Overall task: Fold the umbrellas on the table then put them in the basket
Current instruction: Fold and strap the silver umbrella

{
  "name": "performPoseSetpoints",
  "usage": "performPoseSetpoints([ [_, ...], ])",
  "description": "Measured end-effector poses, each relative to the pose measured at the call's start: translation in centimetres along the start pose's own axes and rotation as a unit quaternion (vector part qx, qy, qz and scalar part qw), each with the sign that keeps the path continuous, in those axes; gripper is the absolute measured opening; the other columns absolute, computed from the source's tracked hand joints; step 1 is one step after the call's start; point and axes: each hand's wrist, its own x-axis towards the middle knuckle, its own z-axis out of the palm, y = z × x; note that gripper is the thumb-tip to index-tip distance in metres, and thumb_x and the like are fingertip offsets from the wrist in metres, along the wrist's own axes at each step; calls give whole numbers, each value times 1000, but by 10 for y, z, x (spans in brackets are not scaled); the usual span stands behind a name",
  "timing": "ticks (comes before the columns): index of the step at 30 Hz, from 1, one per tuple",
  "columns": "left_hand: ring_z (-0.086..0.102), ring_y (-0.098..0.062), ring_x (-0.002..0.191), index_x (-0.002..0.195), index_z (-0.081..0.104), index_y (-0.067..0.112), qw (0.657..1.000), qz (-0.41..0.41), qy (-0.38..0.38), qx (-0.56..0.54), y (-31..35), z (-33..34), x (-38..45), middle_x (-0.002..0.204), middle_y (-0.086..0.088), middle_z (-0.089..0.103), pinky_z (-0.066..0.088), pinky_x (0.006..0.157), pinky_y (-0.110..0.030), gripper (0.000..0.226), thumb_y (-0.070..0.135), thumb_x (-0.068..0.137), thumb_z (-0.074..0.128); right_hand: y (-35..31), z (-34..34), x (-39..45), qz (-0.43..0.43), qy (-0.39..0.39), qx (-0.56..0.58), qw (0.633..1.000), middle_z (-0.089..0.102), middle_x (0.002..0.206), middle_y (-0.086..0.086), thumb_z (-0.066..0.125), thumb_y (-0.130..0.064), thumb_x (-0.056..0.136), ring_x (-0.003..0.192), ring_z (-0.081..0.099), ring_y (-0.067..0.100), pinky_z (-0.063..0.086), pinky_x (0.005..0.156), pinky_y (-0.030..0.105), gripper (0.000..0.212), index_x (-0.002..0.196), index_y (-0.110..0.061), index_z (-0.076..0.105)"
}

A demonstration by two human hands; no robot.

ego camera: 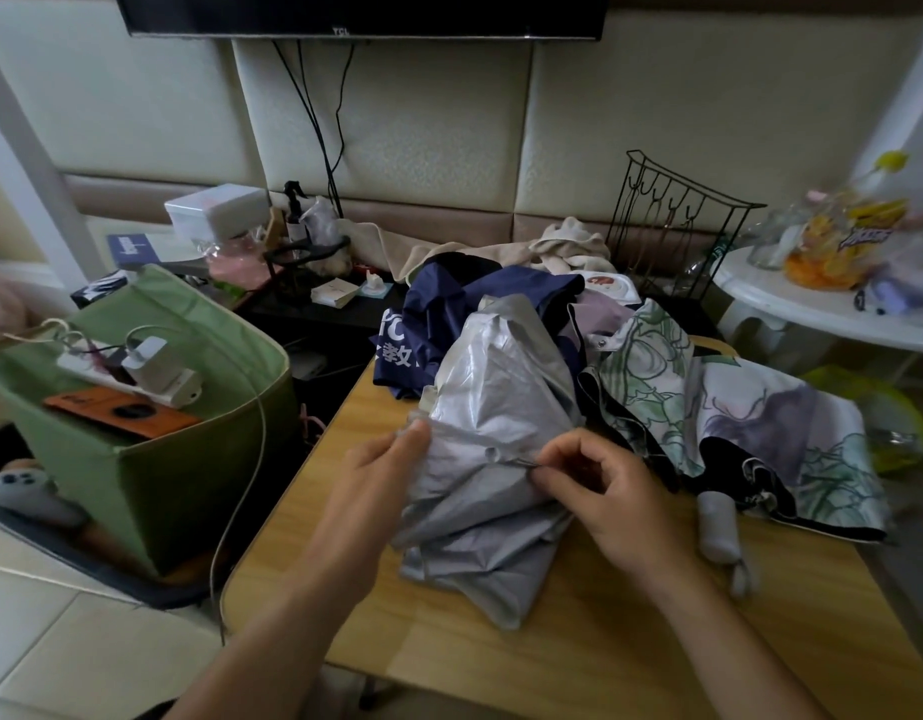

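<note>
A crumpled silver umbrella point(493, 418) lies in the middle of the wooden table point(578, 646). My left hand point(381, 470) grips its left edge of cloth. My right hand point(599, 491) pinches a thin rib or strap at its right side. Behind it lies a navy umbrella point(449, 314) with white lettering. To the right sprawls a floral umbrella point(750, 423) in green, purple and white, its grey handle point(719, 522) resting on the table. The green fabric basket point(152, 459) stands on the floor at the left.
The basket holds a power strip, a charger and an orange case point(121, 413). A white cable point(241, 485) hangs by the table's left edge. A black wire rack point(672, 226) stands behind, and a white round table point(812, 304) with snacks at the right. A cluttered low shelf point(303, 283) is at the back left.
</note>
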Motion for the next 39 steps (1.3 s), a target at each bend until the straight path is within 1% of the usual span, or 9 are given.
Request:
performPoseSetpoints([
  [4, 77, -27, 87, 110, 72, 4, 994, -64, -39, -85, 0, -5, 4, 98, -14, 78, 55, 81, -38, 42, 39, 104, 51, -1, -9, -3, -15, -9, 33, 999, 69, 91, -1, 77, -4, 90, 93, 67, 17, 52, 86, 26, 21, 83, -22, 69],
  [8, 77, -29, 87, 111, 72, 4, 976, -107, -56, -180, -3, -6, 9, 105, -19, 76, 54, 82, -40, 43, 41, 103, 51, -1, -15, -10, -60, 15, 31, 998, 67, 101, 3, 71, -15, 90, 102, 65, 26, 54, 94, 44, 6, 95, -18, 68],
  [13, 69, -36, 113, 123, 69, 8, 979, -6, -172, -106, -3, -12, 4, 122, -19, 72, 51, 100, -47, 39, 38, 101, 57, -15, -12, -19, -149, -9, -60, 987, 63, 105, -3, 74, -26, 91, 100, 65, 23, 54, 85, 34, 12, 100, -19, 69],
  [16, 67, -40, 110, 121, 68, 6, 968, 58, -242, -21, -5, -18, 5, 121, -23, 69, 55, 95, -43, 32, 25, 95, 67, -15, -9, -21, -162, -16, -127, 978, 62, 106, -8, 73, -28, 93, 100, 65, 19, 55, 83, 33, 9, 100, -24, 71],
  [20, 72, -29, 93, 98, 77, 18, 985, 57, -161, -30, -7, -10, 0, 102, -13, 76, 58, 80, -32, 18, 26, 95, 61, -13, -8, -23, -168, -15, -159, 973, 64, 109, -12, 74, -22, 95, 104, 65, 16, 55, 85, 31, 12, 106, -26, 73],
  [26, 72, -32, 107, 127, 65, 14, 986, -10, -156, -61, -8, -5, 0, 116, -14, 75, 55, 92, -45, 53, 51, 104, 35, -18, -5, -27, -189, 41, -173, 966, 62, 93, -12, 73, -13, 94, 89, 64, 16, 52, 75, 26, 12, 92, -22, 66],
  [32, 74, -36, 97, 121, 66, 5, 979, -27, -198, -34, -15, -5, 0, 111, -19, 75, 60, 79, -38, 46, 32, 86, 79, -11, -2, -28, -178, 13, -222, 959, 65, 112, -20, 69, -19, 96, 110, 62, 8, 51, 91, 27, 16, 111, -25, 72],
  [36, 69, -44, 107, 122, 67, 2, 980, -75, -185, -24, -21, -7, 3, 116, -23, 72, 54, 93, -49, 68, 45, 74, 85, -15, -4, -30, -161, -14, -213, 963, 67, 104, -20, 67, -35, 96, 105, 62, 8, 50, 87, 26, 15, 108, -29, 74],
  [39, 69, -42, 108, 125, 64, -3, 977, -91, -179, -68, -24, -8, 5, 119, -25, 71, 57, 89, -45, 66, 39, 79, 85, -18, -5, -32, -145, -64, -194, 968, 65, 98, -17, 71, -45, 91, 100, 62, 12, 48, 85, 28, 14, 100, -34, 73],
])
